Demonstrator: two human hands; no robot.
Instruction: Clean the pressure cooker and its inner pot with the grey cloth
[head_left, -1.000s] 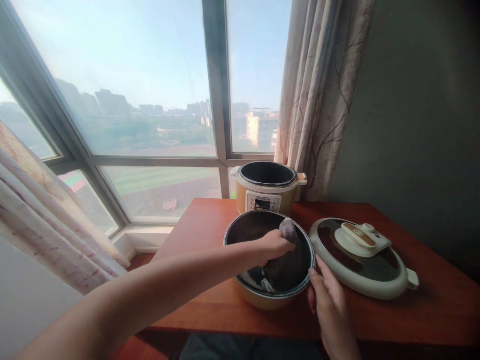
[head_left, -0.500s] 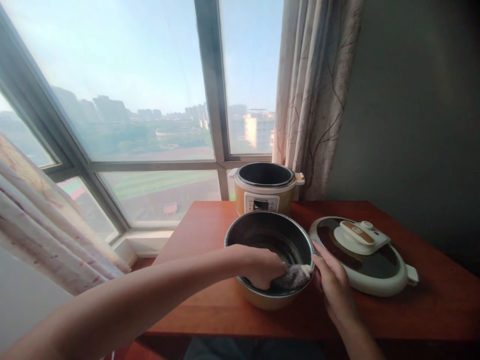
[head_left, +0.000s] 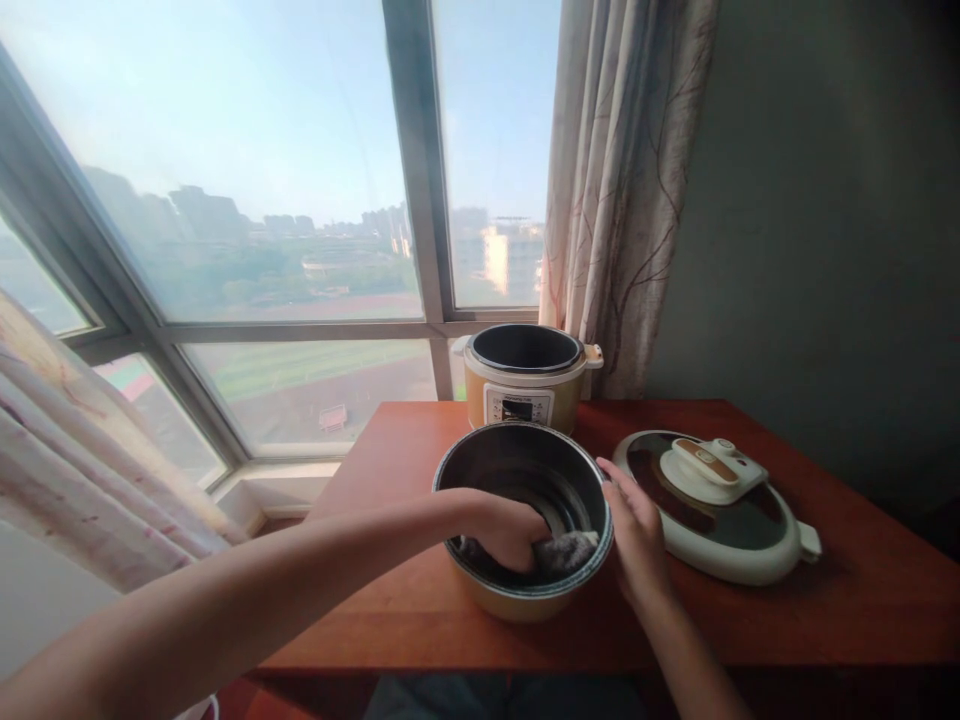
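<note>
- Head view: the left hand [head_left: 508, 528] is down inside the inner pot [head_left: 480, 590], fingers curled tight around a grey cloth [head_left: 564, 551] pressed low against the near inside wall.
- A second ago that cloth was lifted up against the right wall; half a second ago it was already at the near rim, and now it sits a little lower and further left, so the wiping stroke has swept round the bowl toward the bottom.
- The right hand [head_left: 634, 535] lies against the pot's right rim, fingers spread and loosely open over the edge, bracing rather than gripping anything closed. It has crept up from the near side of the rim.
- The pot stands near the front middle of the red-brown table [head_left: 862, 620] and has slid slightly left since the earlier pictures.
- Behind it, by the window [head_left: 247, 200], stands the cooker base [head_left: 523, 395], open-topped.
- To the right lies the cooker lid [head_left: 716, 505], handle up, just beside the right hand; a curtain [head_left: 622, 190] hangs behind.
</note>
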